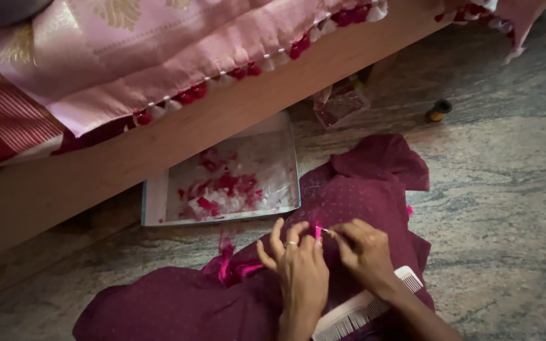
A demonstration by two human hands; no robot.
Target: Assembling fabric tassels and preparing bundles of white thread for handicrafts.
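Both hands, left [299, 268] & right [364, 251], are pinching a pink tassel [318, 232]; prob light, soft, frays easily, so best held near the knot.

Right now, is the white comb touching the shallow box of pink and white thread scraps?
Apart. The head view shows the white comb on the maroon cloth under the right forearm, with cloth and both hands between it and the shallow box.

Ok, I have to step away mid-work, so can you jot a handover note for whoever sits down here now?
Left hand and right hand pinch a small pink-and-white tassel together over the maroon cloth on the lap.
White comb lies under the right wrist.
Shallow box of pink and white thread scraps sits ahead on the floor; thread spool far right.
Pink sari edge above already carries a row of tassels.
This tassel is unfinished.
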